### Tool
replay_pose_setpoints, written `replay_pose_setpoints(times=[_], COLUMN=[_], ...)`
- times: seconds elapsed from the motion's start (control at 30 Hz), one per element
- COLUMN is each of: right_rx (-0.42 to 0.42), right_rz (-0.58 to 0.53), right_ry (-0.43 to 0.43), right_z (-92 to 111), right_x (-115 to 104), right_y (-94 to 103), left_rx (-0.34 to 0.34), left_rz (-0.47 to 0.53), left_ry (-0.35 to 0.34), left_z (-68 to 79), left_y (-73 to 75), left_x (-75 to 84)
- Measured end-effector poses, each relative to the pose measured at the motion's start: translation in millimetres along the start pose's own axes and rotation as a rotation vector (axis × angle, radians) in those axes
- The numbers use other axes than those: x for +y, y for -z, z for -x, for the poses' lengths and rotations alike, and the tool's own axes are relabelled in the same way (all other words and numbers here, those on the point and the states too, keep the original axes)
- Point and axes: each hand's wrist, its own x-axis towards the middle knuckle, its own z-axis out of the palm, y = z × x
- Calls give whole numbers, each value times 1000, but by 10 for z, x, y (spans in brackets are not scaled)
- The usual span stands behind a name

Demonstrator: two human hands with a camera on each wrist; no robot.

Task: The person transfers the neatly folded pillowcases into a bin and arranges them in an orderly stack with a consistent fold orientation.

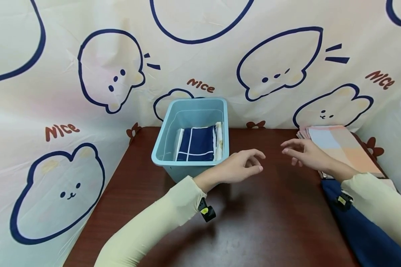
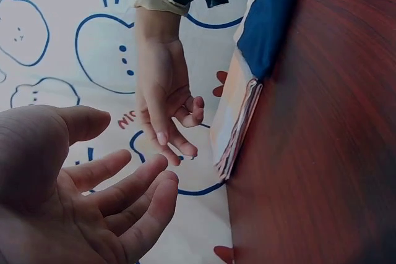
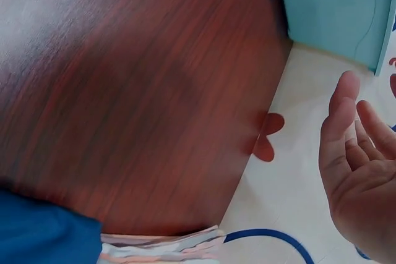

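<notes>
In the head view my left hand (image 1: 238, 166) hovers above the table just right of a light blue plastic bin (image 1: 167, 163), its fingers loosely bent around nothing. My right hand (image 1: 309, 154) is raised to the right, near a stack of folded pastel cloth (image 1: 351, 148), and it too holds nothing. Inside the bin stands folded navy cloth with white lines (image 1: 197, 142), beside paler folded cloth (image 1: 219, 141). The left wrist view shows the left palm (image 2: 80, 208) with spread, slightly curved fingers, facing the right hand (image 2: 164, 85).
A dark blue cloth (image 1: 364, 226) lies along the right side of the reddish-brown wooden table (image 1: 270, 222), in front of the pastel stack. Behind the table hangs a white sheet (image 1: 194, 59) printed with blue bear outlines. Both wrists carry small black cameras (image 1: 206, 210).
</notes>
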Motion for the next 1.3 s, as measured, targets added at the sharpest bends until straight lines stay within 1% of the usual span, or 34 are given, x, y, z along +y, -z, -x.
replay_pose_setpoints(times=[0.1, 0.23, 0.5, 0.7, 0.83, 1.0, 1.1, 1.3], right_rx=[14, 23, 33, 46, 48, 58, 71, 75], right_rz=[11, 24, 38, 65, 91, 137, 175, 220], right_ry=[-6, -16, -14, -30, -51, -64, -68, -145], right_z=[8, 15, 61, 111, 123, 133, 139, 165], right_x=[79, 131, 300, 385, 432, 491, 535, 650], right_y=[17, 40, 26, 53, 77, 102, 112, 159], left_rx=[-8, 0, 0, 34, 48, 64, 79, 94], left_rz=[-5, -5, 45, 26, 38, 61, 50, -1], left_ry=[16, 28, 51, 62, 74, 60, 62, 74], left_z=[-15, -38, -42, -71, -87, -104, -115, -129], left_y=[-45, -103, -245, -306, -360, -426, -464, -517], left_x=[-13, -44, -168, -273, -338, -402, -439, -490])
